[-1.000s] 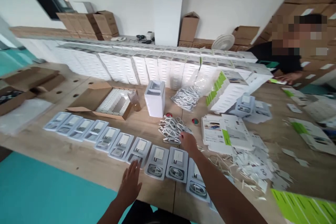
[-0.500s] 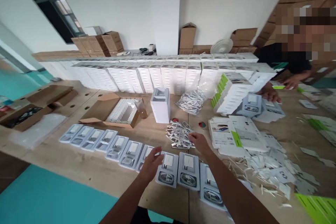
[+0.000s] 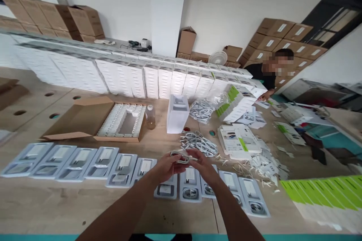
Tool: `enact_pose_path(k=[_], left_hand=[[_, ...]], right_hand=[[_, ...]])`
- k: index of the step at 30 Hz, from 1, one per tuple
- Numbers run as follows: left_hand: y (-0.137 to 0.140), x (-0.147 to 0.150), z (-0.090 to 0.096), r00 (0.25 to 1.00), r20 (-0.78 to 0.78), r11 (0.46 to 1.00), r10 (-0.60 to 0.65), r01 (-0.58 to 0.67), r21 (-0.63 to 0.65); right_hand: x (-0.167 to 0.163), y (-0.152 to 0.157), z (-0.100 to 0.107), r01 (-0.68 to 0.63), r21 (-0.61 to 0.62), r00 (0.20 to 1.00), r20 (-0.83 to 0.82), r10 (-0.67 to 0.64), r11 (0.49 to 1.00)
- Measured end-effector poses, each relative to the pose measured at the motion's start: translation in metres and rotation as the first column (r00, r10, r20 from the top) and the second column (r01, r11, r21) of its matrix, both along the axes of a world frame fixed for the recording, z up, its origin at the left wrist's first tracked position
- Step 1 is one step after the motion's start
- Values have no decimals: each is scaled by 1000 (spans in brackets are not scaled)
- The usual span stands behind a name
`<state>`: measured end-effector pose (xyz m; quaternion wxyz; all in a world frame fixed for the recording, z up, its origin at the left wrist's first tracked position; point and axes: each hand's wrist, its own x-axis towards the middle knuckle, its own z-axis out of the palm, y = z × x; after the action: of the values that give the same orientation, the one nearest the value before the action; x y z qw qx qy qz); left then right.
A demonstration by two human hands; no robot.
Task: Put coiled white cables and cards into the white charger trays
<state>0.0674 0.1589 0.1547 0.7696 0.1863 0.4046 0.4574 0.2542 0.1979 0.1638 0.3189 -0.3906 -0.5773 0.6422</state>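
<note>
A coiled white cable (image 3: 181, 157) is held between my two hands, above the row of trays. My left hand (image 3: 167, 166) is closed around its left side, and my right hand (image 3: 201, 163) pinches its right side. Just beyond them lies a loose pile of white cables (image 3: 199, 143). Below my hands runs a row of white plastic trays, each holding a white block. A tray right under my hands (image 3: 190, 184) has a coiled cable in its lower recess, as do the ones to its right. The tray to its left (image 3: 166, 190) shows no cable coil.
Behind the pile stand a tall stack of trays (image 3: 177, 115), a bottle (image 3: 151, 117) and an open carton (image 3: 120, 120) of white pieces. Bagged cables (image 3: 202, 110), flat printed boxes (image 3: 237, 141) and paper scraps lie right. White boxes (image 3: 121, 77) wall the back; a co-worker (image 3: 261, 75) is beyond.
My right hand has come back from the cable pile with a coiled cable. My left hand has moved up to meet it, and both now hold it. The view has turned and shifted.
</note>
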Motion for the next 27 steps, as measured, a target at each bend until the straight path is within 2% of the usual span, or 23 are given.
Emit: enact_pose_path(k=[2,4,7,9,11,12,14,16,18,20,23,25,27], left_hand=[[4,-10,-4,998,35,999,-52,52,-1],[14,-24,-11,999,24,999,-34,34,-3],[40,-49,-27,990,-68,992,123,-124,-21],[55,-63,-39,969,-146,977,202,-209,-34],[62,-68,-48,956,-200,973,216,-228,-39],[63,-66,-51,954,-215,975,209,-221,-35],[59,-57,-52,955,-234,981,184,-192,-14],[51,-42,-47,958,-242,988,151,-152,17],[41,-27,-36,967,-232,994,110,-102,46],[31,-18,-24,979,-201,998,40,-29,56],[19,-14,-12,984,-134,992,-119,123,22],[13,-15,-9,979,-73,981,-193,190,-38],[8,-15,-9,980,-36,977,-196,192,-95]], right_hand=[[-8,-8,-1,-1,-120,999,-50,-5,993],[-10,-13,-10,49,-193,999,4,-49,980],[-1,-16,-33,222,-226,962,207,-176,948],[11,-16,-49,287,-230,932,292,-216,930],[20,-14,-57,283,-185,916,344,-208,941],[23,-12,-57,278,-114,901,375,-217,954],[22,-5,-48,253,134,855,433,-286,958],[13,7,-32,157,416,814,459,-356,896],[1,21,-14,-23,568,794,510,-330,823],[-8,33,-2,-227,584,745,619,-247,779],[-12,44,5,-415,560,641,739,-207,717],[-11,46,8,-496,586,605,763,-229,641],[-11,44,14,-568,611,574,774,-266,552]])
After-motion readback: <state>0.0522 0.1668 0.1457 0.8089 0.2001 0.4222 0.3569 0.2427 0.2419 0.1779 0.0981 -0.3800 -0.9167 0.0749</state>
